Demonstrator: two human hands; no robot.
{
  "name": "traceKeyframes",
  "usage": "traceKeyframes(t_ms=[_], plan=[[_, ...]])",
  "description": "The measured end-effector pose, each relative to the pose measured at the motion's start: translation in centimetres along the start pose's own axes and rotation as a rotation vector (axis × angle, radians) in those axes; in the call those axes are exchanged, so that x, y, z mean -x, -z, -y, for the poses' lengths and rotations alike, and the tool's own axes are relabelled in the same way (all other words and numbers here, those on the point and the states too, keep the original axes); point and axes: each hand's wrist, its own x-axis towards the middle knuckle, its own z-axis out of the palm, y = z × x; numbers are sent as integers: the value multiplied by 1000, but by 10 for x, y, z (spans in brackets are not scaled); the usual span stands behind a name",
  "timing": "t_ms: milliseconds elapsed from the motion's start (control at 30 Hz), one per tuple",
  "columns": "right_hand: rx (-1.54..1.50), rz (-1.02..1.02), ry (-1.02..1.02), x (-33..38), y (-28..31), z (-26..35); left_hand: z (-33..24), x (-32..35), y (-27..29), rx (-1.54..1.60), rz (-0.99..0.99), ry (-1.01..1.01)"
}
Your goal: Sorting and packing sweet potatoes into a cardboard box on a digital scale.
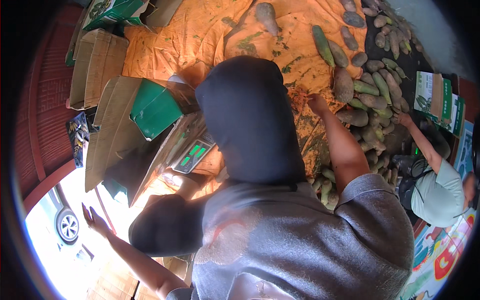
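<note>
My left hand (96, 221) is stretched out at the lower left, fingers apart, holding nothing, beyond an open cardboard box. My right hand (317, 105) is low over the orange tarp (175, 45), beside my dark-trousered knee (247, 115). Its fingers look loosely extended, with nothing visible in them. Nearest to it is a large brown, elongated gourd-like vegetable (343, 86). A heap of similar green and brown vegetables (372, 101) spreads to the right. Left of my knee, a scale (194, 154) with a lit green display is partly covered by the cardboard box (112, 125).
At the far right, a co-worker's hand (403, 119) reaches onto the heap. Printed boxes (440, 102) stand above that arm. More cardboard boxes (97, 67) line the left side. One vegetable (267, 18) lies alone on the tarp. A car wheel (67, 225) shows outside, lower left.
</note>
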Motion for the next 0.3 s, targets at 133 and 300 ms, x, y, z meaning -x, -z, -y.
traceKeyframes(t_ms=[133, 300], plan=[[-69, -258, 196, -29, 19, 36, -3, 22, -7, -85, 26, 24], [-131, -219, 313, -60, 37, 108, 41, 23, -14, -100, 120, 7]])
